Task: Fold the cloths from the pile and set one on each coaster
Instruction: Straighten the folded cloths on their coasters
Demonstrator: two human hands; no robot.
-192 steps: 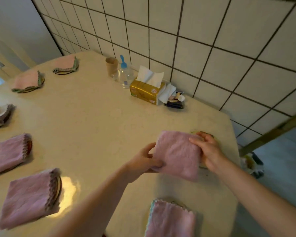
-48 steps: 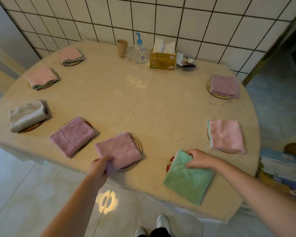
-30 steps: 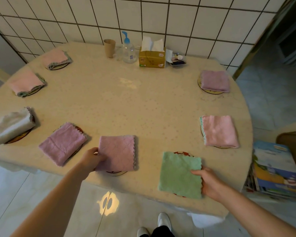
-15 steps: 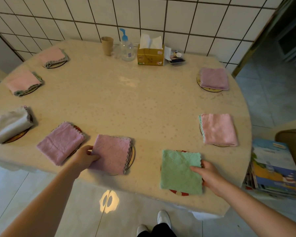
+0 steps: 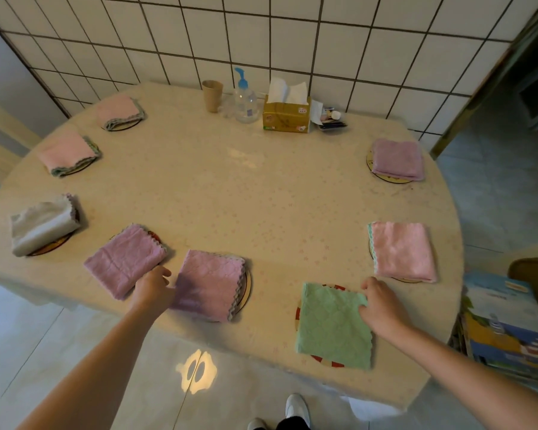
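Folded cloths lie on round coasters around the beige table (image 5: 246, 197). My left hand (image 5: 153, 287) grips the left edge of a folded purple cloth (image 5: 210, 283) lying on a coaster (image 5: 247, 285) at the near edge. My right hand (image 5: 382, 305) pinches the right edge of a folded green cloth (image 5: 333, 325) on a red-rimmed coaster (image 5: 323, 361). Another purple cloth (image 5: 126, 259) lies just left of my left hand. A pink cloth (image 5: 401, 251) and a purple cloth (image 5: 398, 159) rest on coasters at the right. A grey cloth (image 5: 42, 223) and two pink cloths (image 5: 67, 153) (image 5: 120, 111) sit at the left.
At the back by the tiled wall stand a paper cup (image 5: 212, 96), a pump bottle (image 5: 245, 97), a gold tissue box (image 5: 286, 114) and small items (image 5: 331, 119). A stack of picture books (image 5: 507, 324) lies to the right of the table. My shoes (image 5: 295, 411) show on the tiled floor.
My left hand has turned and shifted the near purple cloth on its coaster. My right hand has slid the green cloth back over its coaster and moved up its right edge.
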